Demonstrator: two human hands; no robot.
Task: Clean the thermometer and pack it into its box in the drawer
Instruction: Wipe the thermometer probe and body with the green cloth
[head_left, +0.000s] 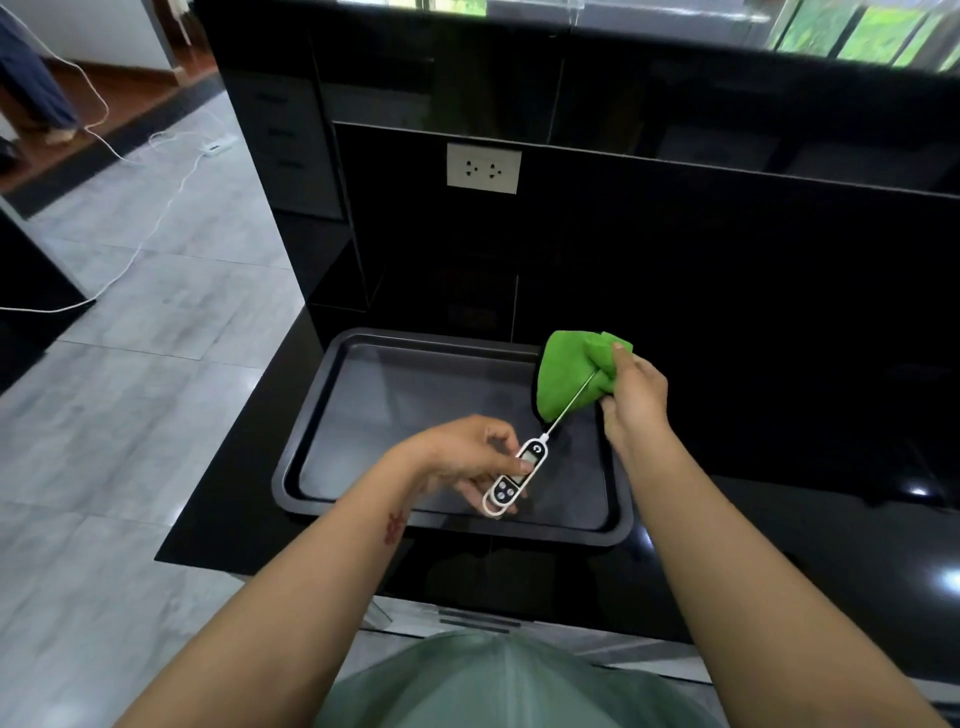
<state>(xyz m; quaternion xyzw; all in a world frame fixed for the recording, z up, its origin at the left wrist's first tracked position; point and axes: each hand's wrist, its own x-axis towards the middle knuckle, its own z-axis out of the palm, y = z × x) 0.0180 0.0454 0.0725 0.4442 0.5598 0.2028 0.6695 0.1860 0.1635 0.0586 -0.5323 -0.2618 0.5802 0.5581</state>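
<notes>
- Green cloth (571, 374), bunched in the right hand (636, 400), is folded over the far end of the thin metal probe (569, 408) of the thermometer (519, 475). This looks like the cleaning step, with packing not yet begun.
- To do it well, I would pinch the cloth snugly round the probe and draw it along the whole length. The pull should run in line with the probe so the probe does not bend. If the cloth is damp, it should stay off the display and buttons.
- The right hand, at centre right of the frame, has its fingers and thumb curled round the cloth and grips it.
- The left hand (467, 457), at lower centre, pinches the thermometer's white body between thumb and fingers. The display faces up and the probe points to the upper right.
- The thermometer appears to be held above the dark tray (311, 415), not resting on it.
- The tray lies on a glossy black counter (779, 545).
- A wall socket (484, 168) sits at upper centre, and a white cable (156, 228) trails over the grey floor at the left.
- Neither the box nor an open drawer is in view.
</notes>
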